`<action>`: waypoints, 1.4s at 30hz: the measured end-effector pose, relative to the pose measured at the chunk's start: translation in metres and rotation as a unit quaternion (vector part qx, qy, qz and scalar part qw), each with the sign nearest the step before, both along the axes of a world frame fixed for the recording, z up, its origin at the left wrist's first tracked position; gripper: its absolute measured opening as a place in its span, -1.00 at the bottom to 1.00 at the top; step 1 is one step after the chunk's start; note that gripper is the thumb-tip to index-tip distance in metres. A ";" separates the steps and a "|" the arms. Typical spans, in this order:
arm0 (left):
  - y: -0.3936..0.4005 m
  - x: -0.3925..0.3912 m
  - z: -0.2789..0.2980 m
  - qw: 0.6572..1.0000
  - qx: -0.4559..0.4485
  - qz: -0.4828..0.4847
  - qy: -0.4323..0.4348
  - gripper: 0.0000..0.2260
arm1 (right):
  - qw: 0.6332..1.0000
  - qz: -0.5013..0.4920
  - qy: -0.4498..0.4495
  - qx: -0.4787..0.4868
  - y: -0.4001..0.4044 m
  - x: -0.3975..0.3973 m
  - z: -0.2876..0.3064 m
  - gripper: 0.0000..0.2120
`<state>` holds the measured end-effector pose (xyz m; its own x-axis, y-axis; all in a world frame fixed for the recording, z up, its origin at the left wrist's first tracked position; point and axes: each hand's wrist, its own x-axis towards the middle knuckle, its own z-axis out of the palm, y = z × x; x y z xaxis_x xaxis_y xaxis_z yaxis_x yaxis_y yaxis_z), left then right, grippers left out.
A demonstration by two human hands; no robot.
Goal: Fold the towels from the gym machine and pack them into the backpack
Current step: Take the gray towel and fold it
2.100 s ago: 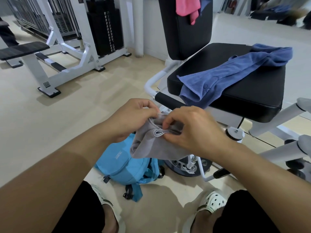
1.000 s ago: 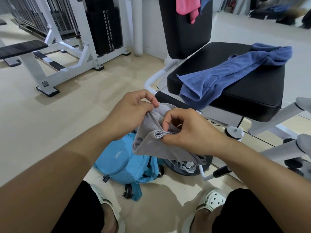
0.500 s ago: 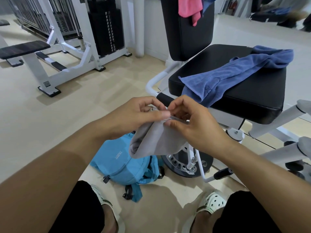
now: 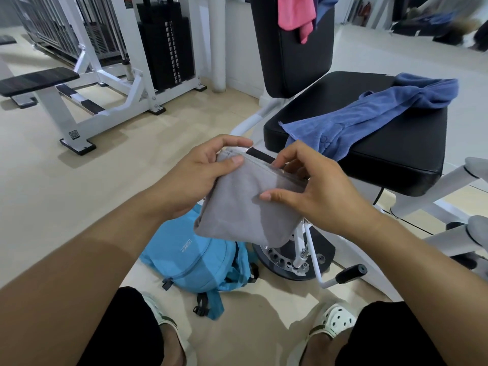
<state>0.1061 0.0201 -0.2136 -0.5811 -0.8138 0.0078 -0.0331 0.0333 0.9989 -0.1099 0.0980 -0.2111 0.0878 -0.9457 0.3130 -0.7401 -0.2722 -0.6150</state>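
A grey towel, folded into a small flat rectangle, hangs in front of me between both hands. My left hand pinches its upper left corner. My right hand holds its right edge, thumb on the front. Below it on the floor lies a light blue backpack. A blue towel sprawls unfolded across the black seat of the gym machine. A pink towel hangs over the top of the backrest.
The machine's round pivot plate and a black-tipped lever stand close right of the backpack. A white weight-stack machine with a bench pad stands at the back left. My feet in white clogs are below. Beige floor lies to the left.
The grey towel went from a bunched bundle with a corner pinched to a flat folded rectangle. My hands moved apart along its top edge and rose slightly.
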 end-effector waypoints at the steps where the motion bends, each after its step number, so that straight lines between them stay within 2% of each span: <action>1: -0.001 0.001 0.001 1.000 0.013 0.000 0.015 -0.76 | 1.000 0.000 0.011 -0.011 0.000 -0.001 0.000 -0.57; 4: -0.002 0.002 0.003 0.999 0.034 -0.015 0.035 -0.76 | 1.000 0.006 0.019 -0.022 -0.003 -0.003 -0.001 -0.61; 11: -0.001 0.004 0.002 0.994 0.084 -0.032 0.065 -0.67 | 0.998 0.012 -0.058 -0.017 -0.004 -0.008 0.001 -0.69; 17: 0.002 -0.006 -0.001 0.996 0.078 0.032 0.043 -0.72 | 0.990 0.046 -0.030 -0.132 -0.004 -0.007 -0.001 -0.72; 21: 0.004 -0.008 -0.001 0.994 0.088 0.038 0.057 -0.73 | 0.985 0.068 -0.021 -0.154 -0.004 -0.003 -0.004 -0.72; 32: 0.009 -0.008 -0.001 0.997 0.028 -0.001 0.071 -0.71 | 0.987 -0.009 -0.151 -0.049 -0.002 0.001 0.000 -0.75; 34: 0.011 -0.008 0.000 0.998 -0.018 -0.016 0.053 -0.76 | 0.985 -0.012 -0.165 -0.041 -0.003 0.000 0.001 -0.75; 36: 0.014 -0.009 -0.001 0.995 -0.097 0.003 0.014 -0.69 | 0.984 -0.007 -0.174 -0.027 -0.005 -0.001 0.000 -0.75; 38: 0.014 -0.011 -0.003 0.990 -0.137 0.033 0.014 -0.68 | 0.987 -0.003 -0.160 -0.012 -0.006 -0.004 0.000 -0.76; 40: 0.012 -0.010 -0.003 0.990 -0.135 0.030 0.020 -0.68 | 0.994 0.001 -0.111 0.003 -0.006 -0.007 0.003 -0.72; 42: 0.009 -0.005 -0.003 0.994 -0.110 -0.001 0.023 -0.61 | 0.999 0.007 -0.028 0.030 -0.003 -0.008 0.008 -0.55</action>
<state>0.1009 0.0286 -0.2162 -0.5782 -0.7881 0.2114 0.0122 0.2507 0.9680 -0.1182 0.0949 -0.2027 0.0859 -0.9618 0.2600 -0.7009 -0.2438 -0.6703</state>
